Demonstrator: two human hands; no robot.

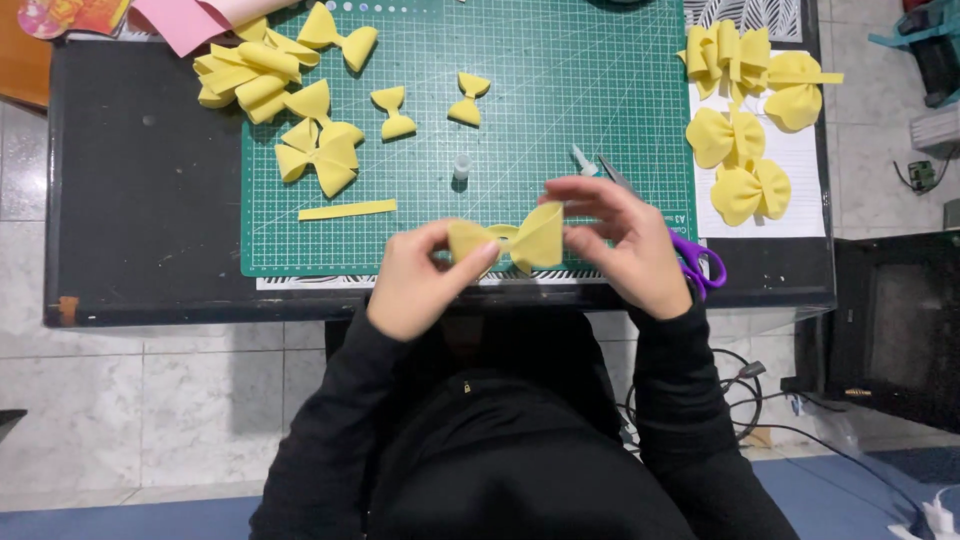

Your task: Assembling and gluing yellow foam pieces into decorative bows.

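**Both hands held a yellow felt bow over the near edge of the black table**

The left hand (418, 282) and the right hand (625, 245) together held a yellow bow-shaped piece of felt (512, 240) just above the near edge of the black tabletop (140, 200), at the near edge of the green gridded cutting mat (560, 90). The left hand pinched the bow's left wing between thumb and fingers. The right hand's fingers (590, 190) curled narrowly around the right wing, gripping it at its top and outer side. The bow sat level, its pinched middle between the two hands.

Behind the right hand, purple-handled scissors (700, 262) lay by the near right corner of the mat, their blades pointing toward the mat's middle. A small clear cap-like piece (461, 166) stood on the mat just beyond the hands. A flat yellow felt strip (347, 210) lay toward the mat's near left part.

Farther back on the mat lay two small yellow bows (392, 112), side by side and apart. A larger yellow double bow (320, 152) rested at the mat's left edge, and a heap of folded yellow felt pieces (245, 78) sat at the far left corner of the mat, spilling onto the tabletop. Another yellow bow (338, 35) lay at the mat's far edge.

On the right side of the tabletop, a white sheet of paper (800, 170) carried several rounded yellow felt bows (740, 160), grouped close together toward the far right corner. Pink paper (185, 20) showed at the far left edge.
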